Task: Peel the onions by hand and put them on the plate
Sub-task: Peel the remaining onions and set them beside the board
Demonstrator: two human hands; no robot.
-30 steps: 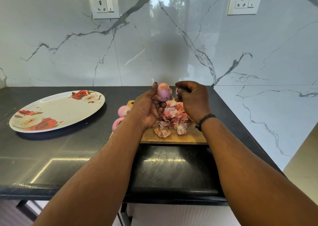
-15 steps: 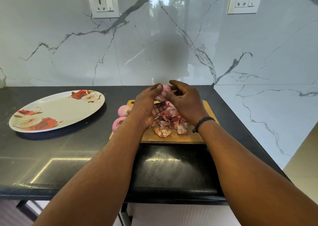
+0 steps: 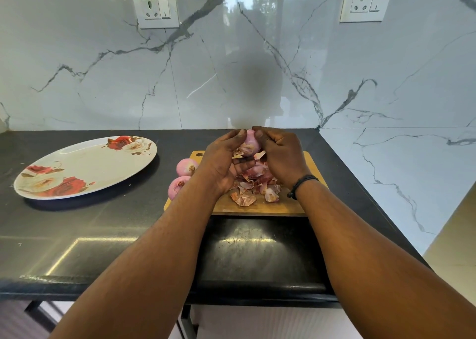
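A pink onion (image 3: pixel 249 144) with loose skin hanging from it is held between both hands above the wooden cutting board (image 3: pixel 257 207). My left hand (image 3: pixel 224 163) cups it from the left with the thumb on top. My right hand (image 3: pixel 282 155) grips it from the right, thumb pressed at its top. Two more pink onions (image 3: pixel 186 166) (image 3: pixel 177 186) lie at the board's left edge. A heap of onion peels (image 3: pixel 253 186) covers the board under my hands. The oval flowered plate (image 3: pixel 85 167) sits to the left with no onions on it.
The black counter (image 3: pixel 103 225) ends at a front edge near me and at a marble wall behind. A white marble side surface (image 3: pixel 386 171) borders the counter on the right. Two wall sockets (image 3: pixel 155 8) (image 3: pixel 365 1) sit above.
Both hands came together on the onion and lowered slightly toward the board. My right hand, earlier apart from it, now grips its right side.
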